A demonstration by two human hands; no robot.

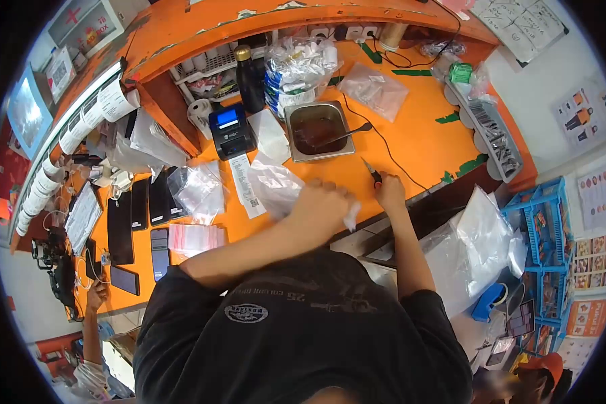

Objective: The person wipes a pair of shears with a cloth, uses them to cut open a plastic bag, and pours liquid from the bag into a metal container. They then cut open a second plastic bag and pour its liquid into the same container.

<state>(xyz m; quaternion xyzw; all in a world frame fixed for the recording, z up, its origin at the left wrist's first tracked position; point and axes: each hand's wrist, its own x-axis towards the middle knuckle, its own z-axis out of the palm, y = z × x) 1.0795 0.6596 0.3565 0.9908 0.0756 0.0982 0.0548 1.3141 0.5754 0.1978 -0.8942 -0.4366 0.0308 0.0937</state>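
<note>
My left hand (323, 207) is closed on a crumpled clear plastic bag (273, 186) above the orange counter's front edge; part of the bag sticks out at the right of the fist. My right hand (389, 192) grips scissors (376, 176) with red and black handles, their blades pointing up and left. Beyond the hands stands a steel container (319, 130) of dark brown liquid with a ladle (347, 135) in it. A printed receipt (247, 186) hangs from a black printer (231, 130) and lies left of the bag.
Left on the counter (424, 148) are clear bags (198, 188), tablets and phones (160, 254). At the back stand a black bottle (250, 79) and a stuffed plastic bag (299, 71). A grey cutlery tray (489, 128) lines the right edge. Another person's hand (97, 295) is at lower left.
</note>
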